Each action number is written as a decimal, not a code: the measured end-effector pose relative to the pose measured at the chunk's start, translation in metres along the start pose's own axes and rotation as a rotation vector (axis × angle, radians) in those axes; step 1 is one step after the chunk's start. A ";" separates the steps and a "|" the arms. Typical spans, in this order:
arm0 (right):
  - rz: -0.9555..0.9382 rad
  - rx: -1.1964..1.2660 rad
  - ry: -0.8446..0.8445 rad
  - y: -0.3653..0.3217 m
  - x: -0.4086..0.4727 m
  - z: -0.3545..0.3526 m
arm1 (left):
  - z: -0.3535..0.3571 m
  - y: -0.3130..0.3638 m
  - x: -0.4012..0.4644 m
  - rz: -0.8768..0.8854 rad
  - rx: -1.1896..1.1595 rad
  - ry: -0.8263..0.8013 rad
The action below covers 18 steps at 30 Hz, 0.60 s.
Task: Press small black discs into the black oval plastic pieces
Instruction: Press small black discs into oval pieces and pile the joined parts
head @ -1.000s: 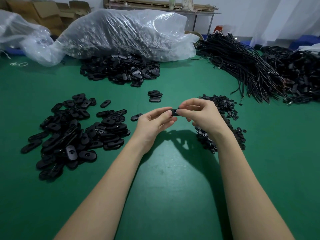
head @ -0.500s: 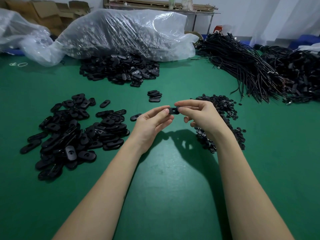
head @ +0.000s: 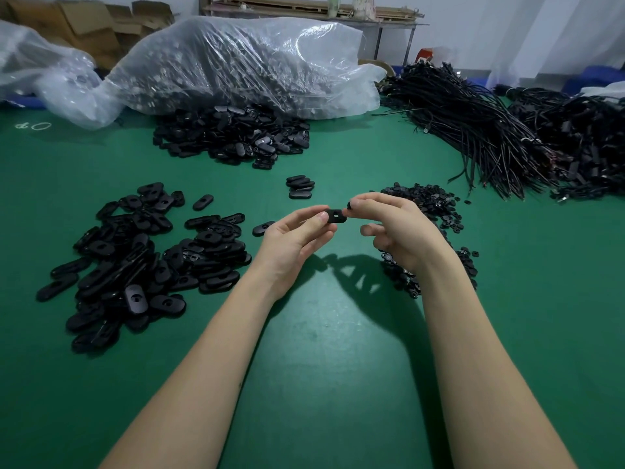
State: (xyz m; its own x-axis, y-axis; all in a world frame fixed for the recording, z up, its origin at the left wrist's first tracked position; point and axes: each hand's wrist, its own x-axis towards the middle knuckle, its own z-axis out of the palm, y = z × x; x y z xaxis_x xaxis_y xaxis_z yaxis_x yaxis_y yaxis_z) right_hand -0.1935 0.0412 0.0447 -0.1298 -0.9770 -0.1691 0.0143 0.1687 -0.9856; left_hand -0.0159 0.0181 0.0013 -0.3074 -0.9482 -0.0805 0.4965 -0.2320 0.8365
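Observation:
A black oval plastic piece (head: 335, 215) with a small square hole sits between my two hands above the green table (head: 321, 350). My left hand (head: 297, 238) pinches its left end between thumb and fingers. My right hand (head: 395, 228) pinches a small black disc (head: 348, 205) at the piece's right end. A heap of small black discs (head: 429, 204) lies behind and under my right hand. A big heap of oval pieces (head: 142, 258) lies to the left.
A small stack of oval pieces (head: 299, 187) lies beyond my hands, a single one (head: 263, 228) beside my left hand. Another heap of ovals (head: 233, 137) spills from a clear plastic bag (head: 243, 66) at the back. Bundles of black cables (head: 473, 130) fill the right side.
My hands have drawn slightly apart, so more of the oval piece shows between them. My right fingers have shifted to the piece's right end.

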 end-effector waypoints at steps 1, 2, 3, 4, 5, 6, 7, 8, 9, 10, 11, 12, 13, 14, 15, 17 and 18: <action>0.005 0.005 0.017 0.000 0.000 0.000 | 0.000 0.000 0.000 0.000 -0.002 -0.002; 0.008 0.004 0.033 0.000 0.001 0.000 | 0.000 0.000 0.000 0.001 -0.002 -0.002; 0.008 -0.004 0.045 0.001 0.000 0.000 | 0.000 0.000 0.000 0.002 -0.004 -0.001; 0.005 -0.017 0.055 0.001 0.000 0.001 | 0.000 0.000 0.001 0.004 -0.006 0.001; 0.000 -0.033 0.065 0.001 0.000 0.001 | -0.001 -0.001 0.001 0.005 -0.008 0.003; -0.004 -0.052 0.076 0.002 0.000 0.002 | -0.001 -0.001 0.001 0.007 -0.007 0.002; -0.010 -0.077 0.091 0.002 -0.001 0.004 | -0.001 -0.001 0.002 0.009 -0.004 -0.001; -0.017 -0.109 0.110 0.002 -0.001 0.006 | -0.001 -0.002 0.002 0.013 0.001 -0.004; -0.027 -0.144 0.132 0.002 -0.001 0.007 | -0.002 -0.002 0.002 0.017 0.007 -0.007; -0.038 -0.175 0.151 0.001 0.000 0.009 | -0.002 -0.003 0.002 0.021 0.011 -0.009; -0.048 -0.197 0.166 0.001 0.000 0.011 | -0.002 -0.003 0.002 0.025 0.015 -0.010; -0.055 -0.213 0.173 0.001 0.000 0.012 | -0.002 -0.003 0.002 0.028 0.018 -0.012; -0.058 -0.225 0.175 0.001 0.000 0.013 | -0.002 -0.003 0.002 0.030 0.018 -0.014; -0.057 -0.235 0.176 0.001 0.000 0.014 | -0.002 -0.003 0.002 0.032 0.018 -0.017; -0.053 -0.245 0.179 0.000 -0.001 0.015 | -0.003 -0.003 0.002 0.034 0.017 -0.020; -0.044 -0.256 0.186 0.000 -0.002 0.015 | -0.003 -0.004 0.002 0.036 0.013 -0.024; -0.043 -0.256 0.187 0.000 -0.002 0.015 | -0.003 -0.004 0.002 0.038 0.013 -0.025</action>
State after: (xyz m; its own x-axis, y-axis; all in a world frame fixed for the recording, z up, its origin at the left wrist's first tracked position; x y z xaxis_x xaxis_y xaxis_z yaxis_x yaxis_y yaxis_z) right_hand -0.1782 0.0408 0.0449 -0.3051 -0.9471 -0.0996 -0.2416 0.1781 -0.9539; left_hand -0.0162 0.0165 -0.0034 -0.3088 -0.9505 -0.0356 0.4979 -0.1934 0.8454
